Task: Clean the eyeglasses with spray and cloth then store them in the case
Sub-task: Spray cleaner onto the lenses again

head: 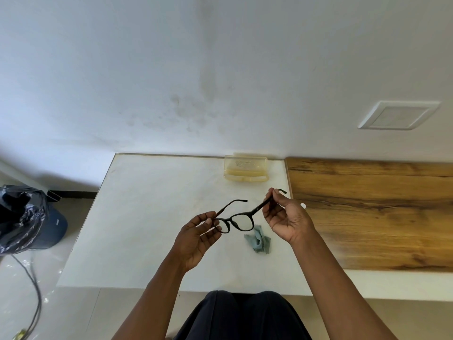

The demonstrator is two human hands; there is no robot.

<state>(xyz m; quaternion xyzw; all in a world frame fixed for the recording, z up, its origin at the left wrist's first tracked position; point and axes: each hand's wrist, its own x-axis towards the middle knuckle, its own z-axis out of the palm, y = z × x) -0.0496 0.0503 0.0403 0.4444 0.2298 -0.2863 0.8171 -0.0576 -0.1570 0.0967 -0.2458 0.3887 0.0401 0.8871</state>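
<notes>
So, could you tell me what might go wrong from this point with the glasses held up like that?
1. The eyeglasses hang in the air over the table, pinched only at a temple by each hand; a slipped grip by the left hand or right hand could drop them.
2. The left thumb sits close to a lens and could smudge it.
3. The temples are spread open; they would probably need folding before fitting the open case.

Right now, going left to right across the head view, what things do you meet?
Black bin bag → left hand → eyeglasses → right hand → wooden panel.
</notes>
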